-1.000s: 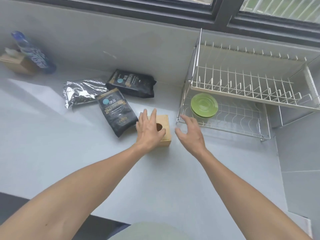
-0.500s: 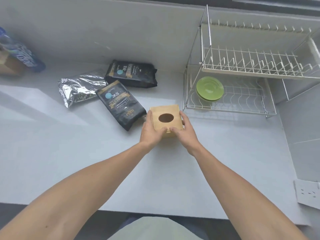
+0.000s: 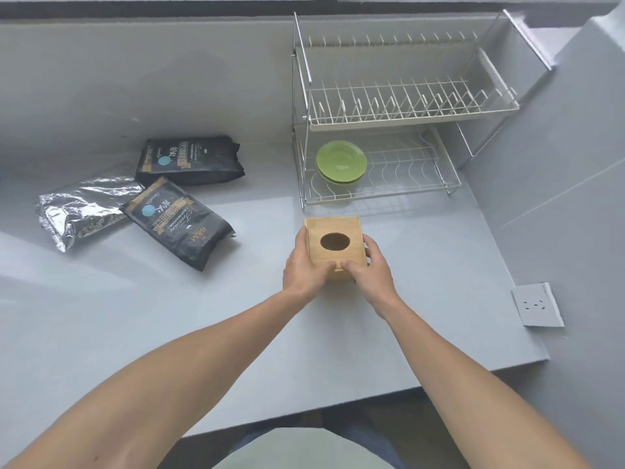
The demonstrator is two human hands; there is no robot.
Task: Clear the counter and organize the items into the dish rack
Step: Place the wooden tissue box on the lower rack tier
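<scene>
**Box now gripped two-handed, rack is next**

Change over the last second: the hands go from hovering apart to closing on the wooden box (image 3: 334, 243). The left hand (image 3: 303, 268) now clamps its 9 o'clock side, the right hand (image 3: 369, 269) its 3 o'clock side, thumbs meeting on the near edge. The hole in its top faces up. I can't tell if it's lifted or still on the counter (image 3: 169, 326).

The box sits just at 6 o'clock of the dish rack (image 3: 378, 130), near but not touching. The lower tier holds green plates (image 3: 341, 162) at its 9 o'clock end; the rest is free. The upper tier is empty.

Meaning: the grasp looks done, transfer pending. Likely a short lift toward 12 o'clock.

Still out at 9–10 o'clock of the box: two black coffee bags (image 3: 179, 221) and a foil bag (image 3: 81, 211). Task is early.
</scene>
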